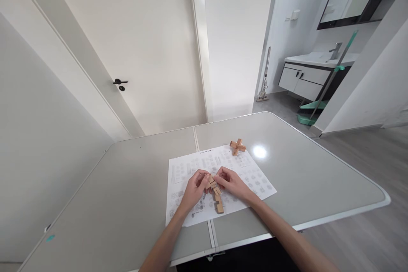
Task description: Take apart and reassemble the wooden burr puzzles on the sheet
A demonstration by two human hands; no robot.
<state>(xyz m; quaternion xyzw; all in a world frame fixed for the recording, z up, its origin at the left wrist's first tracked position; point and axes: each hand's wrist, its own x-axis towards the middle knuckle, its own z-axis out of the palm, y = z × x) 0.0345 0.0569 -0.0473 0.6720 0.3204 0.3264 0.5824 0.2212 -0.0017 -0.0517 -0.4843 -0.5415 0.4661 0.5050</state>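
Note:
Over a printed instruction sheet [181,174], my left hand [194,187] and my right hand [232,182] meet around small notched wooden puzzle pieces [211,182]. The fingers of both hands are closed on this little cluster, one hand from each side. Just below, toward me, a longer notched wooden piece [219,205] rests on the paper. How the held pieces fit together is partly hidden by my fingers. At the sheet's far right corner lies a cross-shaped wooden assembly [237,147], apart from both hands.
The grey folding table [134,191] has a seam down its middle and a pale metal edge. Beyond it stands a white door [153,42] with a black handle. At the right are a washbasin cabinet [302,77], a mop [265,78] and a green dustpan [307,119].

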